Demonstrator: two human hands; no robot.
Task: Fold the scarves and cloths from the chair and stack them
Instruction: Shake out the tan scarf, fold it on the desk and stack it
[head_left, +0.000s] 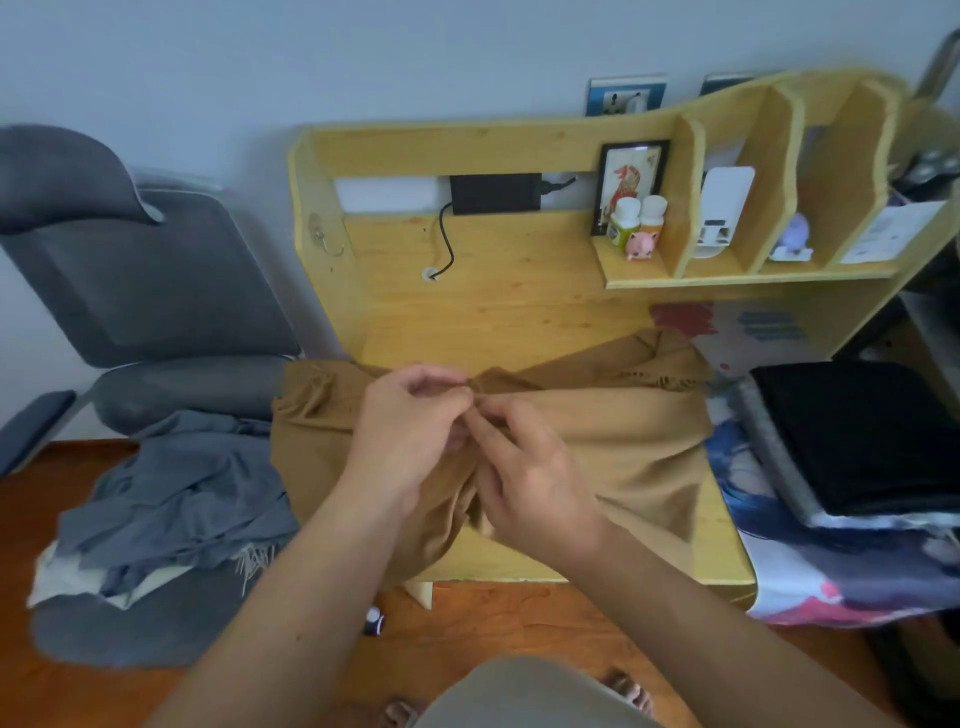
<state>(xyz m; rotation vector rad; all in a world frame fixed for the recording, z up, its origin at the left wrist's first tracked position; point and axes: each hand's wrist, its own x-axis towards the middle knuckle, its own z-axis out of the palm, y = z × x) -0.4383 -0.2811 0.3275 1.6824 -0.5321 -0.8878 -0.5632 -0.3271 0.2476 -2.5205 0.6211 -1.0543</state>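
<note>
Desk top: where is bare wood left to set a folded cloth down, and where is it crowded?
Bare wood lies behind the tan scarf, between it and the desk back panel, under the shelf. A narrow strip shows along the front edge. The middle is crowded: both the left hand and right hand pinch the scarf. The black folded stack fills the right side.

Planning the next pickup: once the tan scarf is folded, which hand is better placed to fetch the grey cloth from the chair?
Probably the left hand. The grey cloth lies on the chair to the person's left, while the right hand would have to cross over the tan scarf.
</note>
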